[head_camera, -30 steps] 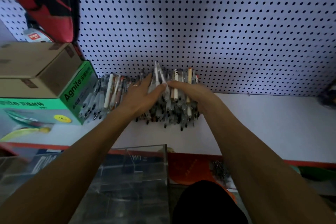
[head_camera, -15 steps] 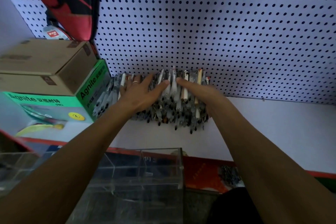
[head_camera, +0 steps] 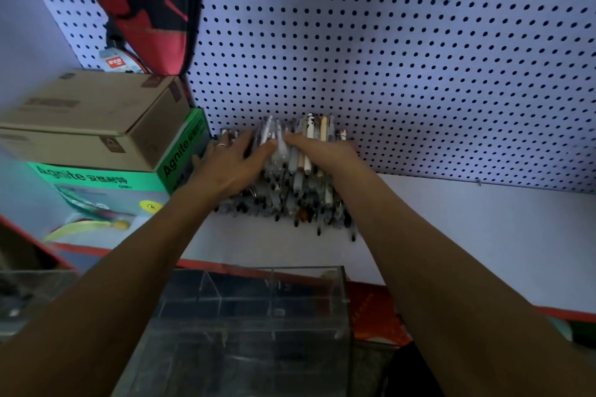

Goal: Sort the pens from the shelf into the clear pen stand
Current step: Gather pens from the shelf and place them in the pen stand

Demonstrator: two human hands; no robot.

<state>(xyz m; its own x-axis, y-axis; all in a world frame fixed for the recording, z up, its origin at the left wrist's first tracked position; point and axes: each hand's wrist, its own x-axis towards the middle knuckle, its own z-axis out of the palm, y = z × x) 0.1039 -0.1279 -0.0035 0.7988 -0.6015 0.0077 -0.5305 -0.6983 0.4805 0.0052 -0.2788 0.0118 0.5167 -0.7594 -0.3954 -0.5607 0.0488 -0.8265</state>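
Note:
A heap of pens (head_camera: pixel 300 200), mostly grey and clear with dark tips, lies on the white shelf (head_camera: pixel 467 235) against the pegboard. My left hand (head_camera: pixel 229 167), a ring on one finger, presses flat on the heap's left side with fingers spread. From the right, my right hand (head_camera: pixel 325 155) lays its fingers across the top of the heap, the index tip close to my left thumb. The pens stand bunched between the two hands. The clear pen stand (head_camera: pixel 258 316), with inner dividers, sits below the shelf's red front edge, between my forearms.
A green Agnite box (head_camera: pixel 96 180) with a brown cardboard box (head_camera: pixel 96 116) on top stands just left of the pens. A red and black bag (head_camera: pixel 145 3) hangs at the upper left. The white pegboard (head_camera: pixel 419 58) forms the back wall. Orange-red items (head_camera: pixel 374 313) lie right of the stand.
Both hands have drawn closer together, and the spread pens at the left have been swept into a tighter, higher bunch. The camera has shifted, so the scene sits further right.

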